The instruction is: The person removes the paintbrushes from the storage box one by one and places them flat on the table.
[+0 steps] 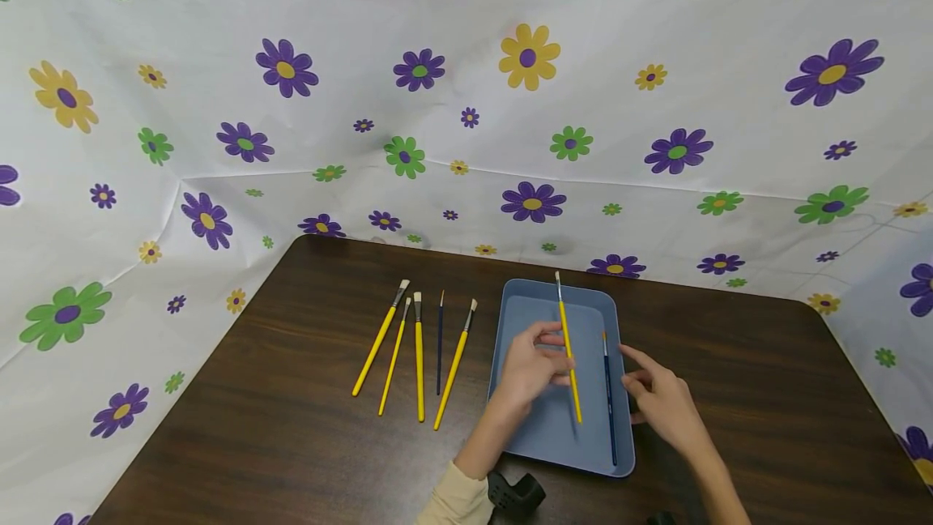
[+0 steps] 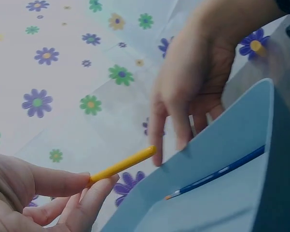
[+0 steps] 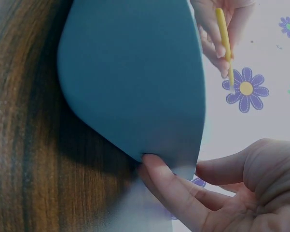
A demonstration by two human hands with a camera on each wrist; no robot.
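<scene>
In the head view my left hand (image 1: 530, 367) pinches a slim yellow paintbrush (image 1: 564, 330) by its handle, above the tray. Its pale bristles point away, and the yellow handle end (image 2: 128, 163) shows clearly in the left wrist view. My right hand (image 1: 662, 403) rests against the right side of the blue-grey tray (image 1: 513, 428). The right wrist view has its fingers (image 3: 171, 186) on the tray's outer wall (image 3: 130, 72) and the thumb by the rim. Inside the tray, along that same side, lies a dark blue paintbrush (image 1: 610, 403) with orange-tipped bristles.
Left of the tray, several yellow paintbrushes (image 1: 419, 363) and one thin dark blue paintbrush (image 1: 440, 347) lie side by side, bristles away. Brown wood-look tabletop (image 1: 277, 395) lies beneath everything. A flower-print sheet (image 1: 452, 14) hangs behind the table.
</scene>
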